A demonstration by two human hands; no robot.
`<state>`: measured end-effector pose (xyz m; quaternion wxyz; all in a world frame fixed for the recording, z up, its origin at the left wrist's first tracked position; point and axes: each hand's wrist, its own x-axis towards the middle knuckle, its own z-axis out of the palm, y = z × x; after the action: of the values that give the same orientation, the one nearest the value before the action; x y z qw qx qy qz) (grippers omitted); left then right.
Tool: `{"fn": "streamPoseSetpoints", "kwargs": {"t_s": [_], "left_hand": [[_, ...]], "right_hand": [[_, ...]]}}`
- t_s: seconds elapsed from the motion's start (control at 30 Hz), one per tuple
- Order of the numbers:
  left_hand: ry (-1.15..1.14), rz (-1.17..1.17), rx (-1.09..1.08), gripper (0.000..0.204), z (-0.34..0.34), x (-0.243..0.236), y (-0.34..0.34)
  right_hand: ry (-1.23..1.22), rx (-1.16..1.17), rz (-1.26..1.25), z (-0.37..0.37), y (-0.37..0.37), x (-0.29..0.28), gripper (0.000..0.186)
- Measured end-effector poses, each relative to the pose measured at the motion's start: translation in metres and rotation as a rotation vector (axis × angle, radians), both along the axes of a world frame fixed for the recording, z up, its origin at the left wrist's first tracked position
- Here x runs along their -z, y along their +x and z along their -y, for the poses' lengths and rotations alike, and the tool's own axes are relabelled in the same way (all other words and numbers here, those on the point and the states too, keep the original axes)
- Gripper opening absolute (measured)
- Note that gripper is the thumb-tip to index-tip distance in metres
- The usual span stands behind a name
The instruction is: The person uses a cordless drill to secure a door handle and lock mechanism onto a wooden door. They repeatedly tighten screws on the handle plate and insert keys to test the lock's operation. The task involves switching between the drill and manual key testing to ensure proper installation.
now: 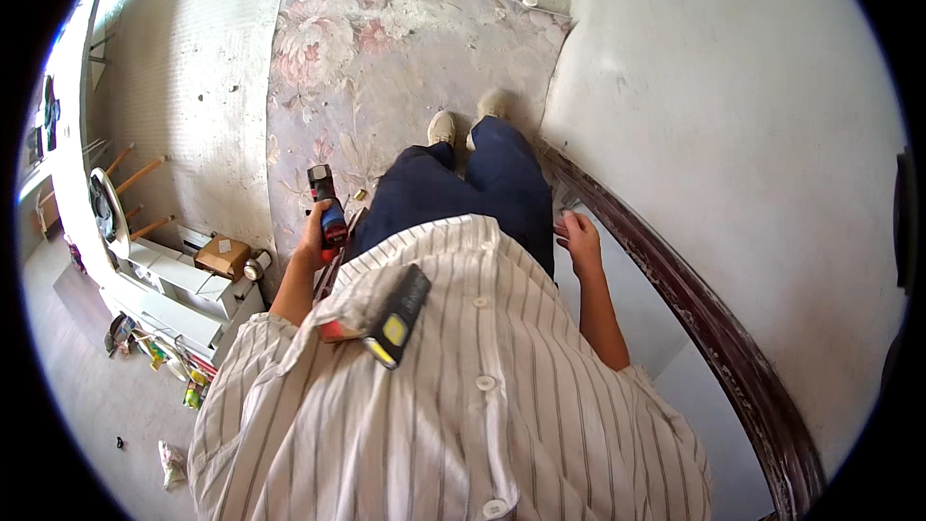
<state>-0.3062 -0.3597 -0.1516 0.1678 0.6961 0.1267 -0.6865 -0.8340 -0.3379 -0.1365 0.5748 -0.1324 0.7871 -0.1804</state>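
Observation:
At my left side, my left hand [312, 230] is wrapped round a cordless drill [334, 220] with a black, blue and red body. Its black end points away from me, over the floral floor covering [415, 58]. On my right, my right hand [580, 239] hangs beside my thigh, near the dark red wooden trim [666, 280]. Its fingers are curled together, and whatever they may hold is too small to make out. A black, flat object with a yellow panel [395, 320] sticks out of my striped shirt's pocket.
A pale wall [733, 96] rises on the right. To the left stand a stool with wooden legs [111, 207], a brown cardboard box [223, 257] on white furniture [178, 304], and several scattered items on the grey floor. A small white round object [529, 1] lies ahead.

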Motion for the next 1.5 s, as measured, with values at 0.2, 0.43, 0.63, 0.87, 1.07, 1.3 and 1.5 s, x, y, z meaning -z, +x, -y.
{"fn": "streamPoseSetpoints", "kwargs": {"t_s": [0.2,0.43,0.63,0.87,1.07,1.3,1.5], "left_hand": [[-0.093,0.115,0.088,0.045,0.017,-0.003,-0.016],[-0.240,0.018,0.042,0.045,0.023,-0.034,-0.068],[-0.652,0.179,0.529,0.060,-0.001,-0.082,-0.205],[-0.794,0.516,1.070,0.071,-0.123,-0.115,-0.326],[-0.712,0.421,1.128,0.064,-0.211,-0.121,-0.367],[-0.575,0.301,1.193,0.083,-0.255,-0.099,-0.374],[-0.532,0.004,0.875,0.082,-0.291,-0.065,-0.359]], "right_hand": [[0.064,-0.079,-0.062,-0.031,-0.001,-0.016,0.038],[-0.375,-0.603,-0.146,0.021,0.030,-0.041,0.036],[-0.062,-0.441,0.623,0.043,0.101,-0.064,0.056],[0.101,-0.070,0.836,-0.061,0.058,-0.055,0.019],[0.084,0.009,0.737,-0.144,0.018,-0.039,0.032],[0.143,-0.006,0.826,-0.206,0.007,-0.008,0.019],[0.315,0.205,0.918,-0.240,-0.001,0.010,0.028]]}}
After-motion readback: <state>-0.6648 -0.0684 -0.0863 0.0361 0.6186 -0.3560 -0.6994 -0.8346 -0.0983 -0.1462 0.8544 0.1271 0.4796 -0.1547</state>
